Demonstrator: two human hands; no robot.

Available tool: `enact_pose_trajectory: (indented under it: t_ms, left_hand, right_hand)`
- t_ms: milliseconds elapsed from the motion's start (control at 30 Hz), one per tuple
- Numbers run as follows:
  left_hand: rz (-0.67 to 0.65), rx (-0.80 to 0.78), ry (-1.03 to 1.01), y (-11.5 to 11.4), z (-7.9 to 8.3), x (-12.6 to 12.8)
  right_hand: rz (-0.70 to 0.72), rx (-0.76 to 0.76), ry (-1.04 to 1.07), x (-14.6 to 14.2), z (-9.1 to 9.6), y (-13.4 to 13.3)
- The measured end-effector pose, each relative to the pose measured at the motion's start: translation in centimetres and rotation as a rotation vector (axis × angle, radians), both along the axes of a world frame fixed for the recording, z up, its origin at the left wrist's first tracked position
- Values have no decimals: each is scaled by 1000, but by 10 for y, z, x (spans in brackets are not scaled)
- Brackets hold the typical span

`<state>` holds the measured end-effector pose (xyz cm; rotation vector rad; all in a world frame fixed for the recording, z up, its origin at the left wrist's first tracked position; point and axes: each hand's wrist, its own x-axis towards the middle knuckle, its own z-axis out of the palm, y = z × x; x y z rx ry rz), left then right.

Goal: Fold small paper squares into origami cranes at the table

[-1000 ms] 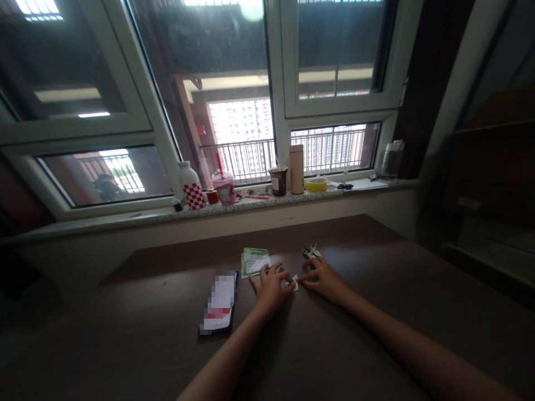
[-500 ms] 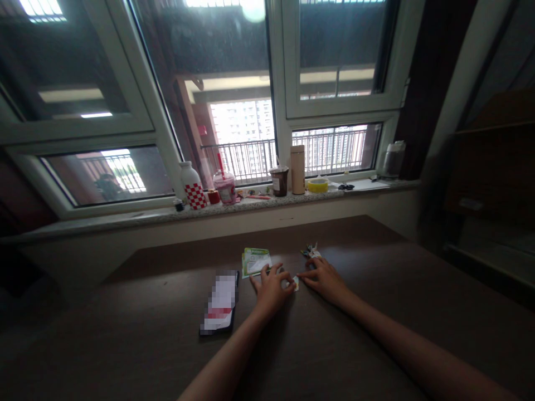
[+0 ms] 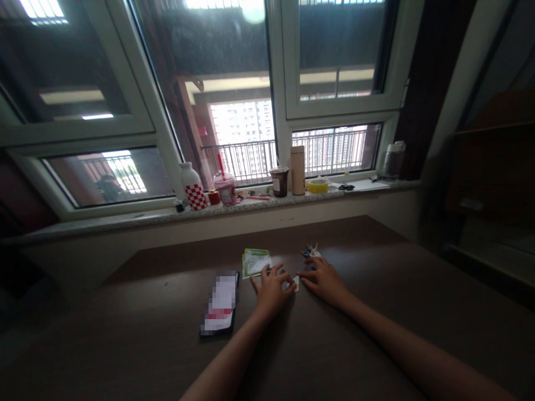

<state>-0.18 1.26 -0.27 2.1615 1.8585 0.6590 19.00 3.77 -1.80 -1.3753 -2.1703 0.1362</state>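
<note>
A small pale piece (image 3: 296, 284) is lying on the worktop (image 3: 334, 345) between both hands, its handling looking unfinished. The left hand's (image 3: 272, 292) fingers are covering its left part; I cannot tell whether they are pinching or pressing. The right hand's (image 3: 328, 282) fingers are spreading loosely at its far-right edge, partly hiding a jumbled cluster (image 3: 310, 250).

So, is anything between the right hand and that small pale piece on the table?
Nothing visible. The right hand is close beside the piece; whether it touches is unclear. The left hand is on the other side.
</note>
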Motion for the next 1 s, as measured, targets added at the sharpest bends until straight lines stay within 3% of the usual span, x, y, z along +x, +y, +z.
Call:
enact_pose_trajectory:
  t_ms: [300, 700, 1000]
  left_hand:
    - [-51, -19, 26, -2, 1, 0]
    - [-52, -35, 35, -2, 1, 0]
    - [-76, -54, 30, -1, -1, -2]
  right_hand:
    - [37, 65, 92, 1, -7, 2]
    - [-63, -25, 56, -7, -1, -1]
    - [-59, -46, 36, -8, -1, -3]
